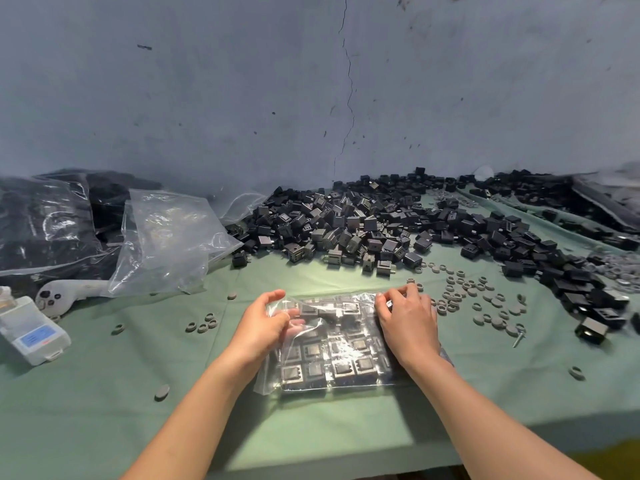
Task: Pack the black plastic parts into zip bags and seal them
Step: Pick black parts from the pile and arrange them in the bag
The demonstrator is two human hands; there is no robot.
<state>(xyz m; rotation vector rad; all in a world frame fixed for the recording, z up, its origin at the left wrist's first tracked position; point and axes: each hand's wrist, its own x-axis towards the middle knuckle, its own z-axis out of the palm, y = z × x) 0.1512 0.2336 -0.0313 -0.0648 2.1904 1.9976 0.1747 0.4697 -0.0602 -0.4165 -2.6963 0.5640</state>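
A clear zip bag (334, 351) lies flat on the green cloth in front of me, filled with black plastic parts set in rows. My left hand (265, 322) grips the bag's far left corner, fingers curled into the plastic. My right hand (407, 315) rests on the bag's right side and pinches its far right edge with the fingertips. Behind the bag a big heap of loose black parts (363, 223) spreads across the table toward the right.
Grey rubber rings (485, 299) lie scattered to the right and left of the bag. Empty clear bags (166, 237) and filled bags (45, 223) sit at the left. A white controller (65, 292) and a small white box (31, 330) lie at the left edge. A grey wall stands behind.
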